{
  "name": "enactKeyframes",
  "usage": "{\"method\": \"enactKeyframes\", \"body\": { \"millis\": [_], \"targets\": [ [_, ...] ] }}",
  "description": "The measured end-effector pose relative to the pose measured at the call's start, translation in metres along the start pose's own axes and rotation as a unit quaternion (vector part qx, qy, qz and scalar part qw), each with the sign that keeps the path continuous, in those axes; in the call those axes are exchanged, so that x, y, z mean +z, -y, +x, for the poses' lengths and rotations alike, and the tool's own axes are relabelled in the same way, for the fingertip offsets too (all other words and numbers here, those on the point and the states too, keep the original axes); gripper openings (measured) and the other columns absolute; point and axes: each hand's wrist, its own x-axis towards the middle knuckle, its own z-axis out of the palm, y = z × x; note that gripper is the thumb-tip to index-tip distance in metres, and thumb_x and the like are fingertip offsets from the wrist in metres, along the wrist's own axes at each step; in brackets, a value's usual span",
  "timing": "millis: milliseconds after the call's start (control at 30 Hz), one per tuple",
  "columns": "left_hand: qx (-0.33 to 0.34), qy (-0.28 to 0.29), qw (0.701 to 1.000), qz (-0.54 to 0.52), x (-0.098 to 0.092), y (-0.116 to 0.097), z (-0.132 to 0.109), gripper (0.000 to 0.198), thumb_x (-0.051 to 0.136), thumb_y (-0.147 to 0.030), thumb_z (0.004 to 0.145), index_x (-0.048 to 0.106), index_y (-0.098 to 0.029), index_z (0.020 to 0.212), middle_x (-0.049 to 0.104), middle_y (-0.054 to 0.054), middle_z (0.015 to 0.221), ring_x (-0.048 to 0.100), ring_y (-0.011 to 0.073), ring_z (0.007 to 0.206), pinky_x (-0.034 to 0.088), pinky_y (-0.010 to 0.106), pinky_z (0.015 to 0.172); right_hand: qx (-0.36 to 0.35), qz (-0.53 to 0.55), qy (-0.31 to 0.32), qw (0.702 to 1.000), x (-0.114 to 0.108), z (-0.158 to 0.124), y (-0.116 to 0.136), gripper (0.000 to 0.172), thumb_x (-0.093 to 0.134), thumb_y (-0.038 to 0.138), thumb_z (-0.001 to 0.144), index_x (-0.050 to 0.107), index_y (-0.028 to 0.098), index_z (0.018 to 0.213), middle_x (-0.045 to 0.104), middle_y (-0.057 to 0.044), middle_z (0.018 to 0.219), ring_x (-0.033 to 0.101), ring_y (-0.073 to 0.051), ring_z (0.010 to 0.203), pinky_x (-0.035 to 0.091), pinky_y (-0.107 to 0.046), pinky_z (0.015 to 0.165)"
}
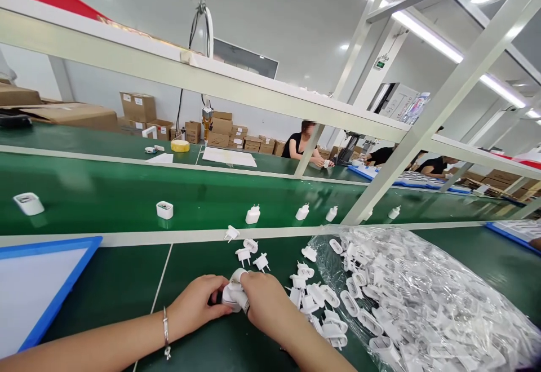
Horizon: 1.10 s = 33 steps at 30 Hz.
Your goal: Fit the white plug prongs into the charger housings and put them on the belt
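Observation:
Over the near worktop, my left hand (202, 305) grips the side of a white charger housing (230, 300) between thumb and fingers. My right hand (268, 304) is closed over the top and right side of the same housing. White coverings show around its fingertips, and its fingers hide much of the piece. Just beyond my hands lie several loose white two-pin plug parts (243, 255). To the right, more plug parts (318, 294) spill from a clear plastic bag (439, 299) full of them.
Across the front runs a green conveyor belt (110, 191) carrying spaced-out white chargers (252, 214). A blue-edged white tray (46, 287) lies at left. A slanted metal post (439, 101) rises beyond the bag. Co-workers (298, 144) sit across the belt; yellow tape (180, 145) rests there.

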Motion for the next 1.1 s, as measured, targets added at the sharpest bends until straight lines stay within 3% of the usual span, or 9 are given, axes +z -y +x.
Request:
{"method": "enactKeyframes", "body": {
  "millis": [167,300,500,600,733,800,900,1000,1100],
  "targets": [
    [-0.024,0.004,1.000,-0.015,0.000,-0.003,-0.001,0.013,0.063,-0.031,0.075,0.059,-0.020,0.081,0.053,-0.005,0.063,0.051,0.0144,0.064,0.034,0.023,0.059,-0.001,-0.036,0.023,0.999,-0.002,0.003,0.006,0.030,0.062,0.004,0.068,0.059,0.019,0.093,0.068,-0.004,0.082,0.065,-0.023,0.074,0.041,-0.025,0.059],
    [-0.013,-0.004,0.999,-0.032,0.000,-0.006,-0.003,0.012,0.060,-0.029,0.076,0.060,-0.021,0.084,0.055,-0.004,0.063,0.053,0.0148,0.065,0.036,0.022,0.060,0.029,-0.050,0.016,0.998,0.009,0.000,0.013,0.026,0.058,0.002,0.072,0.061,0.017,0.093,0.068,-0.010,0.090,0.065,-0.024,0.078,0.042,-0.026,0.060],
    [0.032,-0.022,0.999,-0.031,0.000,-0.004,-0.008,0.030,0.054,-0.033,0.082,0.061,-0.023,0.110,0.063,0.000,0.077,0.057,0.0175,0.073,0.041,0.024,0.066,0.024,0.068,-0.022,0.997,0.013,-0.013,-0.011,0.031,0.057,0.013,0.080,0.058,0.017,0.111,0.067,-0.006,0.088,0.063,-0.023,0.078,0.042,-0.025,0.061],
    [0.029,-0.022,0.999,-0.022,0.000,-0.003,-0.008,0.031,0.054,-0.031,0.081,0.061,-0.024,0.110,0.063,0.001,0.080,0.056,0.0179,0.075,0.041,0.024,0.067,0.063,0.091,-0.052,0.992,0.011,-0.020,-0.027,0.011,0.054,0.022,0.088,0.060,0.017,0.096,0.066,-0.007,0.085,0.062,-0.023,0.076,0.040,-0.026,0.059],
    [-0.021,-0.008,0.996,-0.089,-0.003,-0.005,-0.003,0.031,0.060,-0.044,0.076,0.064,-0.021,0.096,0.060,0.000,0.074,0.054,0.0180,0.072,0.039,0.025,0.065,0.124,0.059,-0.098,0.986,0.007,-0.022,-0.037,0.014,0.050,0.022,0.093,0.059,0.016,0.084,0.065,-0.009,0.087,0.062,-0.024,0.078,0.041,-0.028,0.065],
    [-0.061,0.011,0.981,-0.182,-0.007,-0.010,-0.001,0.043,0.062,-0.060,0.071,0.061,-0.019,0.082,0.054,-0.002,0.065,0.050,0.0166,0.066,0.037,0.025,0.062,0.152,0.034,-0.105,0.982,0.005,-0.020,-0.039,0.010,0.052,0.015,0.090,0.060,0.016,0.084,0.064,-0.009,0.088,0.062,-0.024,0.080,0.043,-0.028,0.067],
    [-0.125,0.020,0.926,-0.355,-0.018,-0.022,-0.001,0.060,0.062,-0.077,0.062,0.053,-0.018,0.068,0.048,-0.004,0.059,0.042,0.0126,0.058,0.034,0.025,0.059,0.180,-0.005,-0.102,0.978,0.004,-0.018,-0.042,0.016,0.054,0.004,0.081,0.063,0.016,0.087,0.064,-0.010,0.093,0.062,-0.024,0.085,0.046,-0.029,0.072],
    [-0.188,-0.005,0.869,-0.458,-0.031,-0.033,-0.003,0.063,0.072,-0.076,0.053,0.056,-0.017,0.068,0.051,-0.002,0.062,0.038,0.0107,0.057,0.033,0.025,0.058,0.175,-0.035,-0.096,0.979,0.010,-0.016,-0.043,0.028,0.053,-0.001,0.075,0.065,0.015,0.095,0.063,-0.012,0.104,0.061,-0.027,0.097,0.046,-0.033,0.082],
    [-0.229,-0.005,0.842,-0.489,-0.037,-0.037,-0.004,0.071,0.074,-0.078,0.049,0.063,-0.014,0.077,0.059,0.004,0.070,0.043,0.0120,0.061,0.034,0.025,0.061,0.146,-0.050,-0.095,0.983,0.021,-0.013,-0.045,0.027,0.053,0.005,0.082,0.064,0.014,0.105,0.058,-0.016,0.116,0.054,-0.031,0.112,0.043,-0.039,0.092]
  ]
}}
